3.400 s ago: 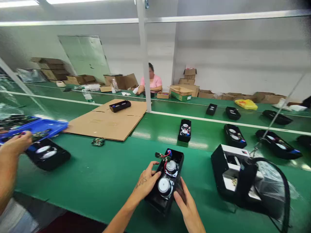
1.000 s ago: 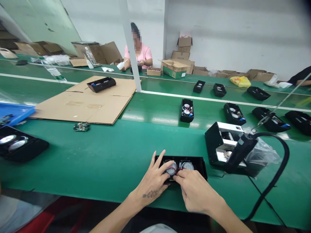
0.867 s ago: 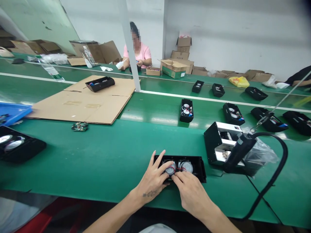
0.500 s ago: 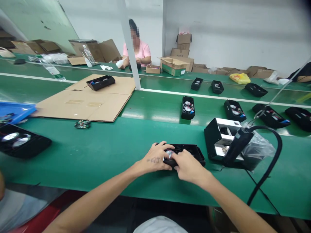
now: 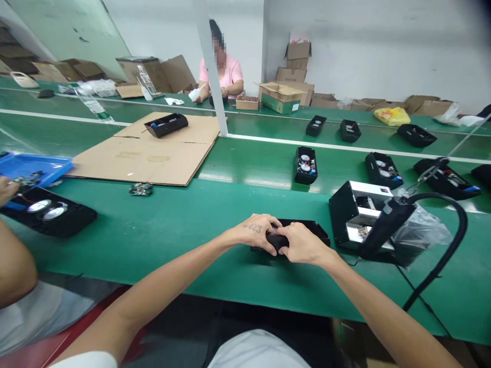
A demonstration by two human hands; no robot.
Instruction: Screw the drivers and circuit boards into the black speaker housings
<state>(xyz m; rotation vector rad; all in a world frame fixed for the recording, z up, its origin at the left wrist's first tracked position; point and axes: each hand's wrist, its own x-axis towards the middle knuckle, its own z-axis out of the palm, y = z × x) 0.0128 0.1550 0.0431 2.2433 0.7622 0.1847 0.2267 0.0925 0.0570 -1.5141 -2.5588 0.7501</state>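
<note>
On the green bench in front of me lies a black speaker housing, its open side up. My left hand grips the left part of it, thumb on the near wall and fingers over the rim. Close beside it, my right hand has its thumb and fingers closed on the near wall too. The two hands almost meet, and they cover most of the inside. Whether a small part is pinched between them, I cannot tell.
Right of the housing stand a black-and-white machine and a hanging black tool with a cable. A circuit board lies left, near a cardboard sheet. A co-worker's hand is by a blue tray. Several speaker housings stand beyond.
My right fingers have gone from poking inside the housing to gripping its near wall. The silver round driver is now covered. A co-worker's hand has appeared at the left; the view has turned slightly left.
</note>
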